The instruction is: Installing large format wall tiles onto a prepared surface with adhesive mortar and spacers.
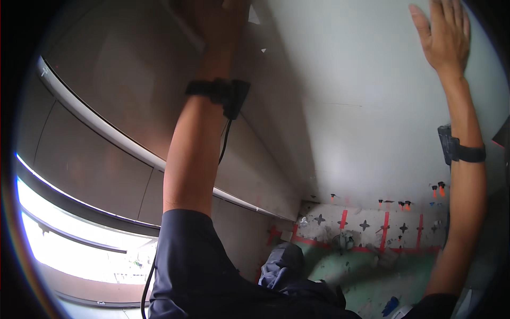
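A large pale wall panel [361, 138] fills the middle and right. My right hand [446, 40] lies against it near the upper right, fingers stretched out and nothing held. At the top, my left hand [220, 18] is raised into shadow, near the edge between the pale panel and a darker brownish surface [122, 69]. The frame's edge cuts it off, and its fingers are dark and blurred, so their state is unclear. Each forearm wears a black strap with a small device, the left one [234, 98] trailing a cable.
Small orange pieces with black tops [408, 205] line the panel's lower edge. Below, red tape strips [385, 231] cross a pale strip with dark cross marks, beside a green floor covering [366, 276]. A bright window [79, 239] stands at lower left. A blue object [390, 305] lies on the floor.
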Tool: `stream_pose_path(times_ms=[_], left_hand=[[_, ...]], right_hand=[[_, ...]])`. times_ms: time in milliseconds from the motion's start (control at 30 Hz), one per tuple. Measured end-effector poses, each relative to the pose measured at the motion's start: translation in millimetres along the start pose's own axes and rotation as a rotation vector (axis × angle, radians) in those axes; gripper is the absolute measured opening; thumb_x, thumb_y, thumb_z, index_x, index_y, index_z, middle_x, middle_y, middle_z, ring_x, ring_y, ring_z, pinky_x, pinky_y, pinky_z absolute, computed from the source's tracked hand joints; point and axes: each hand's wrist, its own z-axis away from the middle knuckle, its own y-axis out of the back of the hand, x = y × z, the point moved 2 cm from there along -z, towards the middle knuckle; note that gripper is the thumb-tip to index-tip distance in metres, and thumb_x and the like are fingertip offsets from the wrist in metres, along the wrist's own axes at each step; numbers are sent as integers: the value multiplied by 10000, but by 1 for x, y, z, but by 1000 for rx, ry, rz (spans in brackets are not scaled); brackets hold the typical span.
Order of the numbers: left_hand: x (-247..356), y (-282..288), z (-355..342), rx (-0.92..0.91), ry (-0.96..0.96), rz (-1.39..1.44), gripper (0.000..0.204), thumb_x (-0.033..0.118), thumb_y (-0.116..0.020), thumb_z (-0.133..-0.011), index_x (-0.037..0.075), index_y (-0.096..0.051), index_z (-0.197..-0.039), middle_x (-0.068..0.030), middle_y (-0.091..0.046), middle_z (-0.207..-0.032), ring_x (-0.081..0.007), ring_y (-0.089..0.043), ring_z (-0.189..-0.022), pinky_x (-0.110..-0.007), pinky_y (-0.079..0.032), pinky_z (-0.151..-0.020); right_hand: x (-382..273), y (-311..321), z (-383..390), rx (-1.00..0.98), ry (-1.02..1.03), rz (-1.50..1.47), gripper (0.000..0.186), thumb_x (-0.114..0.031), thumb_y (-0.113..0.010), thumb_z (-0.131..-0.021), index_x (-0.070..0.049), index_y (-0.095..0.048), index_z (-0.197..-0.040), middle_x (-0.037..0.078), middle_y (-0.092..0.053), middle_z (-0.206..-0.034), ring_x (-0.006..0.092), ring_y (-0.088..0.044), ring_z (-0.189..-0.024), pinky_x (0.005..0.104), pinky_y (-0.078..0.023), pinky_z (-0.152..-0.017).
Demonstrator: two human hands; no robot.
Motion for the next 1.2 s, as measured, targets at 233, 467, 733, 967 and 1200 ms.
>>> stream_pose_path(times_ms=[233, 467, 733, 967, 1200], left_hand=[[-25, -12, 99, -750, -629, -1047, 550, 353, -438, -1058, 57, -391, -1518, -255, -311, -1600, -427, -309, -1469, -546, -228, -1222], [-21, -36, 8, 127, -461, -116, 521, 341, -477, -1061, 80, -435, -1510, -187, -437, -1544, -378, -436, -1402, -500, -358, -1154], [167, -46, -96, 105, -324, 183, 672, 606, -399, -1018, 274, -321, -1598, -101, -291, -1655, -336, -228, -1534, -561, -133, -1239], [300, -57, -129, -61, -358, -16, 714, 593, -303, -1022, 217, -229, -1625, -81, -228, -1679, -312, -175, -1554, -528, -81, -1261], [312, -55, -141, -105, -420, -90, 746, 547, -313, -1035, 56, -275, -1595, -199, -294, -1631, -394, -236, -1518, -550, -129, -1234]], right_hand=[[0, -8, 19, -65, -31, -296, 609, -411, -569, -937, -106, -465, -1454, 139, -400, -1538, 339, -326, -1437, 512, -249, -1183], [108, 13, 76, -145, -271, -259, 686, -358, -712, -841, -169, -461, -1450, 76, -340, -1558, 331, -276, -1449, 566, -260, -1172], [140, 27, 98, -222, -208, -305, 663, -415, -677, -891, -207, -451, -1479, 66, -374, -1566, 320, -269, -1486, 564, -201, -1222], [156, 19, 127, -123, -221, -450, 625, -394, -622, -917, -231, -482, -1504, 51, -403, -1592, 300, -294, -1504, 551, -216, -1221], [165, 17, 134, 61, -304, -674, 570, -289, -575, -943, -189, -496, -1499, 2, -414, -1598, 234, -331, -1503, 460, -195, -1256]])
